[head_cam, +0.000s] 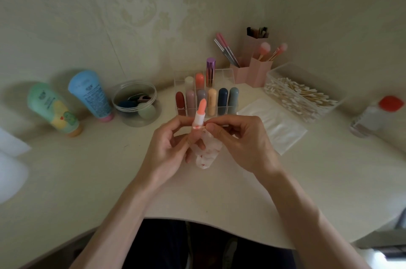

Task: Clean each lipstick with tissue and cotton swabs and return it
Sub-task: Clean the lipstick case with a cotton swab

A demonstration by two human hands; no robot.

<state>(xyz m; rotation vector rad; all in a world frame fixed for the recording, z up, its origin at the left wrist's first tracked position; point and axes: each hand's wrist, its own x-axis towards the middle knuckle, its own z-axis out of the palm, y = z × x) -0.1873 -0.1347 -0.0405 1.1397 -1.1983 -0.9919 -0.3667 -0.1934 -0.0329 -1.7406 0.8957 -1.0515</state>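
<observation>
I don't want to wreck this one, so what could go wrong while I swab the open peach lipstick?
The peach lipstick is wound out bare while the right hand works a cotton swab at its white base; a slip could gouge it. The left hand grips only the bottom, so it may tip. The stained tissue right below could smear colour back on.

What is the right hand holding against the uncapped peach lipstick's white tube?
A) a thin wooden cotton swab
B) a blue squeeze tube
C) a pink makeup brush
A: the right hand pinches a thin wooden cotton swab, its tip at the white tube of the uncapped peach lipstick.
</observation>
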